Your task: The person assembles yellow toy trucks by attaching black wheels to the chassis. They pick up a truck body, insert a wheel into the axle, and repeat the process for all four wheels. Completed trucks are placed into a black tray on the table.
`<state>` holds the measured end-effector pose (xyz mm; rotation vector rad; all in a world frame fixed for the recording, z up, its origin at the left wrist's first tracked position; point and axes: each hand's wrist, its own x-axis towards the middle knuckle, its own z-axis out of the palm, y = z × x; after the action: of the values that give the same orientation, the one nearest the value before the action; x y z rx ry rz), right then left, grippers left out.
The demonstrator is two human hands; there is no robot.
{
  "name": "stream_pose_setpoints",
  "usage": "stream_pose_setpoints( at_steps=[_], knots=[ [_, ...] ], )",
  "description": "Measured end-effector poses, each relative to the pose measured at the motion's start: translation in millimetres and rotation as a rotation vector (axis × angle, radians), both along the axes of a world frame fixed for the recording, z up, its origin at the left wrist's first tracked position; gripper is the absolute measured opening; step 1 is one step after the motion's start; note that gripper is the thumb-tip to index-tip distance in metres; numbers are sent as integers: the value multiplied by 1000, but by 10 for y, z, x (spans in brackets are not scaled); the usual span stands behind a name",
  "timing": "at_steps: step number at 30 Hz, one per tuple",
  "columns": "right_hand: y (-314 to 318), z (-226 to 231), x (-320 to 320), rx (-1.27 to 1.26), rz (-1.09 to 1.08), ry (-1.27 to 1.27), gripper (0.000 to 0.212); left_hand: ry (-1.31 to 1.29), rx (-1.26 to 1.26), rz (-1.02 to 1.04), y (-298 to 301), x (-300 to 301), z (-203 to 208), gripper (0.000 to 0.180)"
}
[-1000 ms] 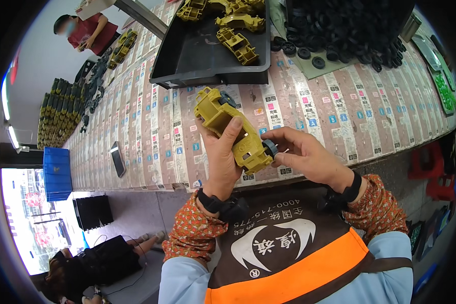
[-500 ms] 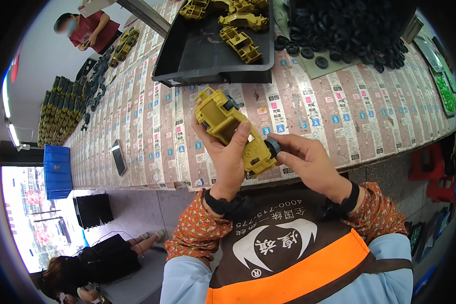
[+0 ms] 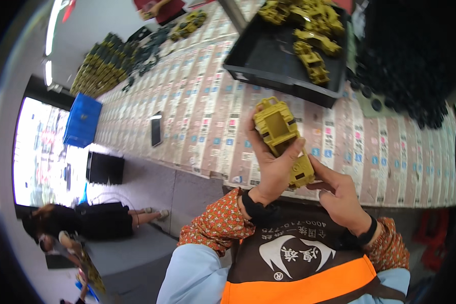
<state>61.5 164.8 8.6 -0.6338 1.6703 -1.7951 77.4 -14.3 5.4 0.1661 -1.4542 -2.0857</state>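
A yellow plastic toy truck body (image 3: 277, 126) is held above the front edge of the table. My left hand (image 3: 272, 175) is closed around its side, with the thumb across the middle. My right hand (image 3: 342, 198) has its fingertips against the end nearest me, index finger along the side and the other fingers curled. Whether a wheel sits between those fingertips is hidden. Dark pieces show at the sides of the far half of the truck body.
Beyond my hands a black tray (image 3: 283, 83) holds several yellow truck bodies (image 3: 311, 63). Many black wheels (image 3: 405, 76) are heaped at the right. A phone (image 3: 156, 130) lies on the table (image 3: 197, 126). Stacked toys (image 3: 101, 66) and a blue crate (image 3: 82, 121) stand at left; other people are nearby.
The view has swung, so the scene sits further right and lower at left. The truck body has turned more upright. The dark wheel at my right fingertips no longer shows.
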Motion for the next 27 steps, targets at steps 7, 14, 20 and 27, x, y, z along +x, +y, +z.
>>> stream_pose_setpoints(
  at_steps=[7,14,20,27],
  knots=[
    [-9,297,-287,248,4,346,51,-325,174,47,-1207,-155,27,73],
    [468,110,-358,251,-154,-11,31,-354,125,226,-3769,-908,-647,28],
    [713,179,-243,345,-234,21,28,-623,-1307,533,-3853,-1485,-147,36],
    [875,149,-265,343,-336,-9,27,-138,-820,124,-2529,-2745,378,60]
  ],
)
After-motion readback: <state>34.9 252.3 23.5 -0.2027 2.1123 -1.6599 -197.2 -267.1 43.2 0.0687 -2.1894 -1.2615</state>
